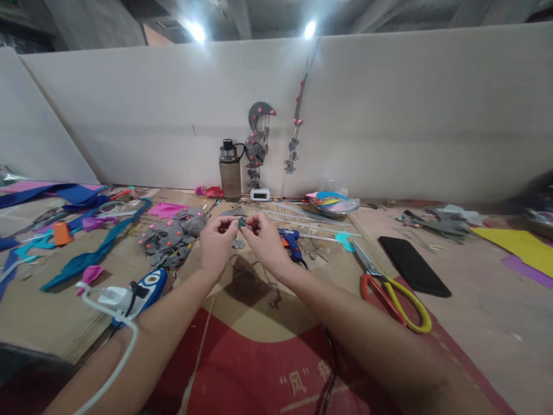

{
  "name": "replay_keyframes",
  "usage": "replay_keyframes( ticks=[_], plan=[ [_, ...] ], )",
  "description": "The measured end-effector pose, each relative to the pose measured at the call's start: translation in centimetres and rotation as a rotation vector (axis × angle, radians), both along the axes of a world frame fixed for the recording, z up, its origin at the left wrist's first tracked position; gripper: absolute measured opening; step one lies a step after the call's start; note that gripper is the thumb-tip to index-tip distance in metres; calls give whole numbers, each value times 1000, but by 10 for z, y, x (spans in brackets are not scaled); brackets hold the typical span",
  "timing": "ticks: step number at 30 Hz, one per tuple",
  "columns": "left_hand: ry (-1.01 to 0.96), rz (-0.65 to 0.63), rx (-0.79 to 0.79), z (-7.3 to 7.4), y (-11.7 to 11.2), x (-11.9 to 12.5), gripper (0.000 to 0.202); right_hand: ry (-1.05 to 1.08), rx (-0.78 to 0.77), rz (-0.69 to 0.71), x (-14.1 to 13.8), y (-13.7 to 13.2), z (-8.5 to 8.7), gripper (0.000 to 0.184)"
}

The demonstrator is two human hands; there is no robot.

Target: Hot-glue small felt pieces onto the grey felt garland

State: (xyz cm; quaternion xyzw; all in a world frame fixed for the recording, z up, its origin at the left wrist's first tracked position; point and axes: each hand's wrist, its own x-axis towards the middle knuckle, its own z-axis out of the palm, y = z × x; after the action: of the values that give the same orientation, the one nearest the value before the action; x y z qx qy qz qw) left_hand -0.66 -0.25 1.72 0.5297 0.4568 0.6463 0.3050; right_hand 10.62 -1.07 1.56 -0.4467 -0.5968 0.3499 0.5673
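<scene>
My left hand (pixel 217 242) and my right hand (pixel 264 242) meet above the middle of the table, fingers pinched together on a small grey-green felt piece (pixel 240 222) held between them. A ball of brown twine (pixel 244 278) lies on the table just below my hands, with a thin strand trailing toward me. A blue glue gun (pixel 292 242) lies just right of my right hand. A heap of grey felt cutouts (pixel 170 242) sits left of my left hand.
Red-and-yellow scissors (pixel 391 288) and a black phone (pixel 412 266) lie to the right. A bottle (pixel 230 170), small clock (pixel 260 195) and hanging felt mobile (pixel 258 144) stand at the back wall. Blue and pink felt strips (pixel 93 253) litter the left; a blue-white device (pixel 144 288) with cable lies near my left forearm.
</scene>
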Motion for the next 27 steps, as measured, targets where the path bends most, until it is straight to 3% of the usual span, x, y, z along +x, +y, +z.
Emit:
replay_keyframes(
  ticks=[2, 8, 27],
  plan=[
    [-105, -58, -50, -1, 1, 3, 13, -63, 52, -30, 3, -1, 2, 9],
    [-395, -213, -188, 3, -1, 11, 15, -128, 51, -65, 10, -1, 1, 16],
    [-381, -302, -194, 0, 0, 13, 13, -85, -55, -121, 16, 3, 7, 18]
  ],
)
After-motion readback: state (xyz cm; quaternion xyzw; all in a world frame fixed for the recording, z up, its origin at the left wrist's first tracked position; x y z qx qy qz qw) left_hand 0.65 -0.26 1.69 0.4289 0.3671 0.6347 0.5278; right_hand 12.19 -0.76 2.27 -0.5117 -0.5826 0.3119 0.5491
